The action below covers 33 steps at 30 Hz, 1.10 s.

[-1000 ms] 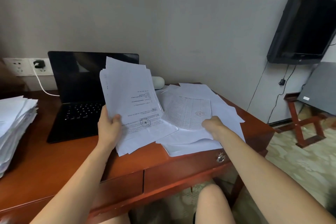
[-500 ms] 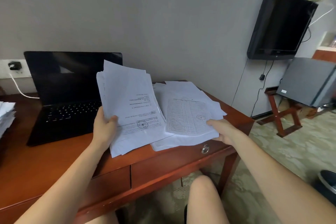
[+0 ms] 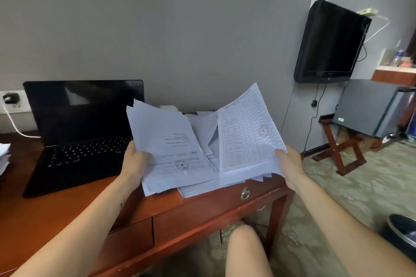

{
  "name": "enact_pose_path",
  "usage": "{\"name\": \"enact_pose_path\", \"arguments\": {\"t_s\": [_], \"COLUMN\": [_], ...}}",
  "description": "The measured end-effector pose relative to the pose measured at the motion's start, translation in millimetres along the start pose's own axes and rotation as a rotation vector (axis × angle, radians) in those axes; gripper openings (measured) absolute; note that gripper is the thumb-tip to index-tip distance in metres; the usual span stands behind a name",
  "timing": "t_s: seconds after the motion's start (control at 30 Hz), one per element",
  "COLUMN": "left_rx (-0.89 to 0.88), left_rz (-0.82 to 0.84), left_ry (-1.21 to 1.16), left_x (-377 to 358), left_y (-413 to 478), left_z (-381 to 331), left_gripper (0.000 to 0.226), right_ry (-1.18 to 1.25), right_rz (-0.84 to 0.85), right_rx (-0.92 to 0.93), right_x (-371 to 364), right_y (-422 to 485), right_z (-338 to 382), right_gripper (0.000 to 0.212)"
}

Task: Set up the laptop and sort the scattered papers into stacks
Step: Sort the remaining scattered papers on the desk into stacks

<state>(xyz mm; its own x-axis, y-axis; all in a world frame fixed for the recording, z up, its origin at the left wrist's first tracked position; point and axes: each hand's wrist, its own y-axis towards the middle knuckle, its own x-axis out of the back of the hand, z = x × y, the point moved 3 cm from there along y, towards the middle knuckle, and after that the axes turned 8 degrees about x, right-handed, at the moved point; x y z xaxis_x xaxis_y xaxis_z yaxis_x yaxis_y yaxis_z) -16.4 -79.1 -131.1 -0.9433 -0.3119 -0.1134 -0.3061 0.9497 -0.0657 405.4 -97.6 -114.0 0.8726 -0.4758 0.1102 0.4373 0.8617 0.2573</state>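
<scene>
A black laptop (image 3: 76,135) stands open with a dark screen at the left of the wooden desk (image 3: 67,204). My left hand (image 3: 135,162) grips a thick bundle of printed papers (image 3: 171,148), tilted up over the desk. My right hand (image 3: 290,164) grips a second bunch of papers (image 3: 247,135) by its lower right corner; its top sheet is a table with a red stamp, and it is raised on edge. More loose sheets (image 3: 202,186) lie on the desk beneath both bundles.
A white paper stack (image 3: 3,157) shows at the desk's left edge. A white cable (image 3: 13,123) runs from a wall socket behind the laptop. A wall TV (image 3: 331,42), a grey box on a wooden stand (image 3: 373,108) and a dark bin (image 3: 403,234) are to the right.
My right hand has lifted the tabled sheets off the desk and tilted them upright. The view has swung right, pushing the left paper stack almost out of sight.
</scene>
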Motion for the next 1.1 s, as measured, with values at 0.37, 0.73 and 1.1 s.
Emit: {"name": "enact_pose_path", "arguments": {"t_s": [0.37, 0.73, 1.1], "left_rx": [0.095, 0.068, -0.111], "left_rz": [0.177, 0.281, 0.304], "left_ry": [-0.041, 0.117, 0.224], "left_x": [-61, -71, -71], "left_y": [-18, -25, -25], "left_z": [6, 33, 39], "left_gripper": [0.051, 0.053, 0.046], "right_ry": [0.176, -0.083, -0.403], "right_rz": [-0.076, 0.260, 0.465], "right_rx": [-0.038, 0.008, 0.150], "right_x": [52, -16, -91], "right_y": [-1, -27, -34], "right_z": [2, -20, -26], "right_gripper": [0.023, 0.028, 0.033]}}
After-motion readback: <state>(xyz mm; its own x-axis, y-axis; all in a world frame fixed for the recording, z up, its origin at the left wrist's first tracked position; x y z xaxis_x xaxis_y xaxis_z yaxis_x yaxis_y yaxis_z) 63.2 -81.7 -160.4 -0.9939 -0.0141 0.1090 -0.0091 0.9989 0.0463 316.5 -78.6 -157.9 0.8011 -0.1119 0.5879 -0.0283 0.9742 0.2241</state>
